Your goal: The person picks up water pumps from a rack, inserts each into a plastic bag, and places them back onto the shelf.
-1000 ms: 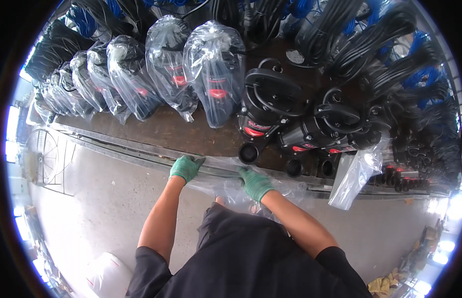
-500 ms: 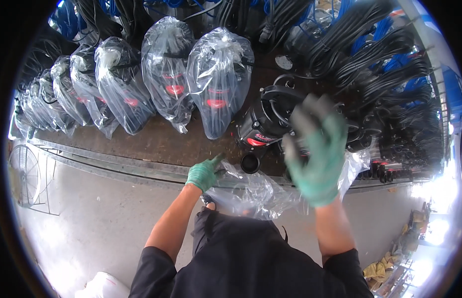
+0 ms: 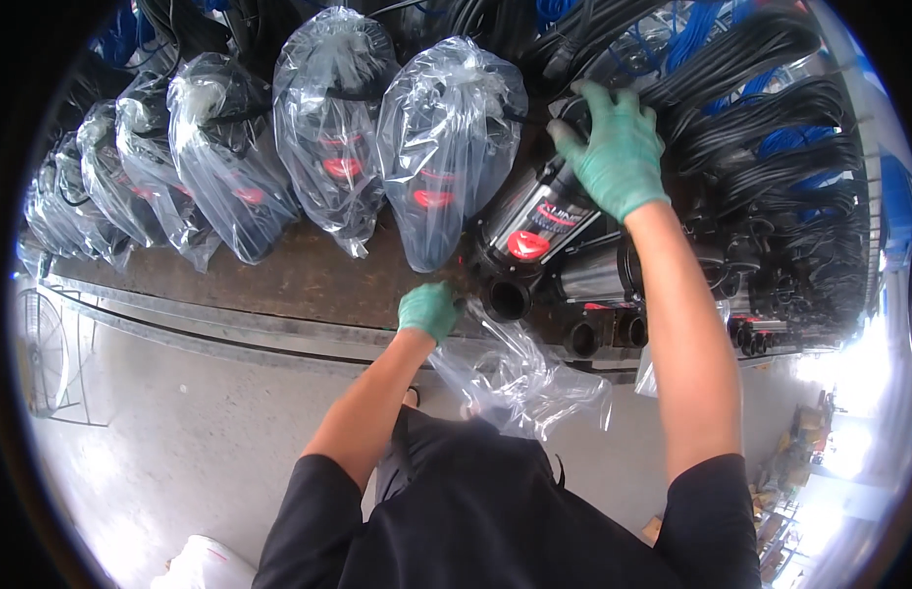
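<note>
My left hand (image 3: 429,311), in a green-palmed work glove, is closed on the edge of a clear plastic bag (image 3: 522,381) at the front edge of the bench. The crumpled bag hangs over that edge. My right hand (image 3: 618,157), gloved alike, grips the top of a silver-and-black submersible pump (image 3: 539,224) with a red label. The pump leans, its top to the right, and its round black outlet faces me near the bag. What exactly my right fingers wrap round is hidden beneath the glove.
Several bagged pumps (image 3: 446,157) stand in a row on the left of the brown bench (image 3: 309,265). More bare pumps (image 3: 598,275) crowd the right side. Coiled black cables (image 3: 740,79) lie along the back. A wire-guarded fan (image 3: 49,344) stands at far left.
My right hand has moved up and away from me onto the pump's top. The pump now leans more to the right. My left hand has shifted slightly right and forward, still with the bag.
</note>
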`<state>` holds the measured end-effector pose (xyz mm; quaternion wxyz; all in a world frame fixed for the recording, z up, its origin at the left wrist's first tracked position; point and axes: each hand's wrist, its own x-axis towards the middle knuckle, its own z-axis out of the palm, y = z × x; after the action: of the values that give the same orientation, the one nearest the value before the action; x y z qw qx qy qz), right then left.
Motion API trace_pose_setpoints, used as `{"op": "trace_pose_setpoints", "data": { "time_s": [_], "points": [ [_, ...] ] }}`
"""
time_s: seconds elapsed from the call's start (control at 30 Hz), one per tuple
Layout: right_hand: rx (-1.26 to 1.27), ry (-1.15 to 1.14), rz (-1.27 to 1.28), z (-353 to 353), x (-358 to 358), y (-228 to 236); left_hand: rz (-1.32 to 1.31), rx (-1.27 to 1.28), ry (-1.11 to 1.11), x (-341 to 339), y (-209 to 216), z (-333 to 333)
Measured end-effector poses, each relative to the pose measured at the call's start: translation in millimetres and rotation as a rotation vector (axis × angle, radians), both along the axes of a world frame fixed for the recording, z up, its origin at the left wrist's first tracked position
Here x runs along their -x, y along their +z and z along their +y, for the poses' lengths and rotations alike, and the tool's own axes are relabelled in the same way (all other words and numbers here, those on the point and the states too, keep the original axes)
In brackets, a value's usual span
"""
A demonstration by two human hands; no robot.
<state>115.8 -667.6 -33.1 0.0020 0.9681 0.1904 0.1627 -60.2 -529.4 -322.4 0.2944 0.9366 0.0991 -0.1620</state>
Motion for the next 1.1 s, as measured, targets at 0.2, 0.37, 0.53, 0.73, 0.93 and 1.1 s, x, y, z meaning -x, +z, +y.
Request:
{"op": "trace_pose_setpoints", "data": {
  "time_s": [0.2,0.37,0.53,0.73,0.93,1.1],
  "points": [
    [0.077,0.056,-0.048,0,-52,-10,0.017,0.081,0.111,-56,-46,-25],
    [0.013,0.087,0.026,-11,-27,-10,-0.174,0.246,0.199,-55,-52,-30],
    [0.019,0.249,-0.045,-5,63,10,-0.360,0.236,0.233,-38,-112,-17],
    [-0.375,0.398,0.371,-48,109,25,-0.158,1.032,0.484,4,-60,-21],
    [-0.335,0.482,0.715,-62,174,49,-0.296,0.546,0.426,-1,-42,-13],
    [-0.250,0.816,0.579,-86,185,46,-0.311,0.445,0.499,-15,-64,-4]
  ]
}}
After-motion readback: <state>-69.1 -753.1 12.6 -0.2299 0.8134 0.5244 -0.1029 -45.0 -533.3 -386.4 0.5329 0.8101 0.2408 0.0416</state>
